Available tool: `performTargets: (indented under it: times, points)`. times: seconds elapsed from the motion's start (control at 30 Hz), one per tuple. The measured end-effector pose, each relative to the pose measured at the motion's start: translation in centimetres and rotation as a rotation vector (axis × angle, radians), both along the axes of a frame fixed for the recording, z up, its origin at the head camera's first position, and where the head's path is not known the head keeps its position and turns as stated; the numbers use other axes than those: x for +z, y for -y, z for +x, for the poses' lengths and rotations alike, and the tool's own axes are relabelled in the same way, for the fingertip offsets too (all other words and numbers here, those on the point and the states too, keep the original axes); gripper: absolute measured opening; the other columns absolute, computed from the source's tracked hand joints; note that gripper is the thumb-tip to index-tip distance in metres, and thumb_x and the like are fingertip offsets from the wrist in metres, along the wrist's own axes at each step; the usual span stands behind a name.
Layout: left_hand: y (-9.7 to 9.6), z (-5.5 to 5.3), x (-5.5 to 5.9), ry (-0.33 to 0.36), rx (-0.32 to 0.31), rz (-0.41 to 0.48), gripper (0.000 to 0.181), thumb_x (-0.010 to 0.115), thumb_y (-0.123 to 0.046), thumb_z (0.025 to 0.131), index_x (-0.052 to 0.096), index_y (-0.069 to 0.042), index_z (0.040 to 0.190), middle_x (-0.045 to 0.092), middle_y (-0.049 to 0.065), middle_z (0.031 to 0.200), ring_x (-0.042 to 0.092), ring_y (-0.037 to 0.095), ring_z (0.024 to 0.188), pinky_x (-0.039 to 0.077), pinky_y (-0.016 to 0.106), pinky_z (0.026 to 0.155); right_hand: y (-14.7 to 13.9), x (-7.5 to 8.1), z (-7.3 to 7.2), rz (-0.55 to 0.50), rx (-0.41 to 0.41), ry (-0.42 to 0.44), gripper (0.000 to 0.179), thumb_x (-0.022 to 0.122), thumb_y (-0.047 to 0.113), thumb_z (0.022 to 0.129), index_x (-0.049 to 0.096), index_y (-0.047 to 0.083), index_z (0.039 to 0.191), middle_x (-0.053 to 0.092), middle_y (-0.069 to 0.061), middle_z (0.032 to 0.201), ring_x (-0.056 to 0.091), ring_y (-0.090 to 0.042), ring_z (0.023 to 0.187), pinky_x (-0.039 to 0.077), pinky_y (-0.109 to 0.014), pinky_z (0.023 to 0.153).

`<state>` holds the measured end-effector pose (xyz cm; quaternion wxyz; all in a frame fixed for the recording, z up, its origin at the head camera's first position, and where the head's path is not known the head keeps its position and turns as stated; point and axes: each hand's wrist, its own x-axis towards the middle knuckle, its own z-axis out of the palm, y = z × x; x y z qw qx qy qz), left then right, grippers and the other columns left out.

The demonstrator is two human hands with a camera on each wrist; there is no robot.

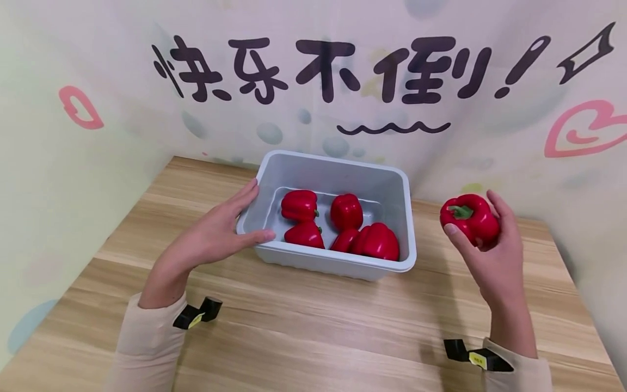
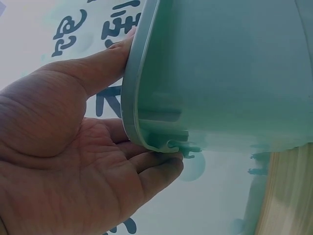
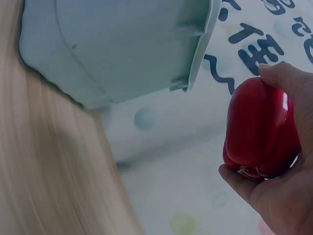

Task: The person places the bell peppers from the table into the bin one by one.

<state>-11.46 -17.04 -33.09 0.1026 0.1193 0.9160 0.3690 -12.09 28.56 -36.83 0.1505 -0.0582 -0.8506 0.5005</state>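
Note:
A grey plastic bin [image 1: 333, 267] stands on the table with several red bell peppers [image 1: 299, 205] lying inside it. My left hand [image 1: 220, 228] holds the bin at its left end. The thumb lies over the front rim near the corner, and the fingers reach along the left side; the left wrist view shows fingertips [image 2: 168, 169] under the rim's lip. To the right of the bin, my right hand [image 1: 497, 261] grips another red bell pepper [image 1: 470, 218] above the table, its green stem facing the bin. The right wrist view shows this pepper [image 3: 259, 129] between thumb and fingers.
The wooden table [image 1: 313, 332] reaches back to a printed cloth wall [image 1: 313, 125] with dark lettering, close behind the bin. A second cloth wall [image 1: 54, 179] borders the left side. Black wrist mounts [image 1: 196, 313] sit on both sleeves.

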Motion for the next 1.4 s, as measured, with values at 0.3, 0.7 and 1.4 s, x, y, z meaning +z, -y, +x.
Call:
performTargets:
  times: [0.3, 0.7, 1.4]
  points:
    - [-0.1, 0.0, 0.1, -0.013, -0.005, 0.001, 0.101, 0.078, -0.043, 0.096, 0.017, -0.009, 0.17, 0.009, 0.009, 0.18, 0.022, 0.043, 0.164, 0.034, 0.064, 0.125, 1.2, 0.4, 1.1, 0.02, 0.096, -0.045, 0.084, 0.081, 0.01, 0.091, 0.041, 0.033, 0.161, 0.049, 0.007, 0.153, 0.047, -0.01, 0.131, 0.052, -0.004, 0.084]
    - [0.1, 0.1, 0.0, -0.018, -0.002, -0.003, 0.1, 0.077, -0.044, 0.097, 0.018, -0.009, 0.17, 0.008, 0.008, 0.18, 0.022, 0.042, 0.164, 0.035, 0.063, 0.125, 2.6, 0.4, 2.3, -0.065, 0.178, -0.056, 0.085, 0.079, 0.001, 0.09, 0.042, 0.028, 0.162, 0.049, 0.01, 0.151, 0.05, -0.013, 0.132, 0.055, -0.007, 0.086]
    - [0.0, 0.1, -0.3, -0.025, -0.011, 0.005, 0.1, 0.077, -0.042, 0.097, 0.018, -0.006, 0.169, 0.008, 0.01, 0.18, 0.019, 0.041, 0.165, 0.031, 0.063, 0.127, 4.2, 0.7, 3.0, -0.089, 0.443, -0.245, 0.097, 0.077, -0.023, 0.073, 0.042, 0.006, 0.159, 0.051, -0.008, 0.152, 0.054, -0.019, 0.134, 0.057, -0.012, 0.094]
